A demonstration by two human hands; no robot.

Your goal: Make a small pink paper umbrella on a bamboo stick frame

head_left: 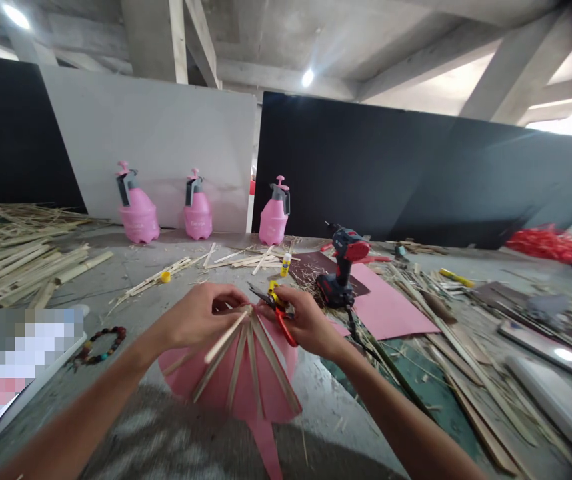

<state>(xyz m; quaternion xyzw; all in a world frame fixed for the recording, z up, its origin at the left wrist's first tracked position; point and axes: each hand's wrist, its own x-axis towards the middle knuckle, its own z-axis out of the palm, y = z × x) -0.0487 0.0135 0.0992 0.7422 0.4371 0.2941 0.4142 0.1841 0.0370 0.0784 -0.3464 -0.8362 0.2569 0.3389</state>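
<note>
Pink paper with several bamboo strips fanned across it lies low in the middle of the head view, a narrow pink tail hanging toward me. My left hand is closed at the point where the strips meet, gripping their gathered ends; its fingertips are partly hidden. Scissors with red-orange handles are held in my right hand, their dark blades pointing up and left. The right fingertips are close to the gathered strip ends. A yellow object shows just behind the scissors, partly covered.
A cordless drill stands right of centre beside pink sheets. Behind are a glue stick, a yellow cap and three pink spray bottles. Bamboo strips pile up left; a bead bracelet lies nearer.
</note>
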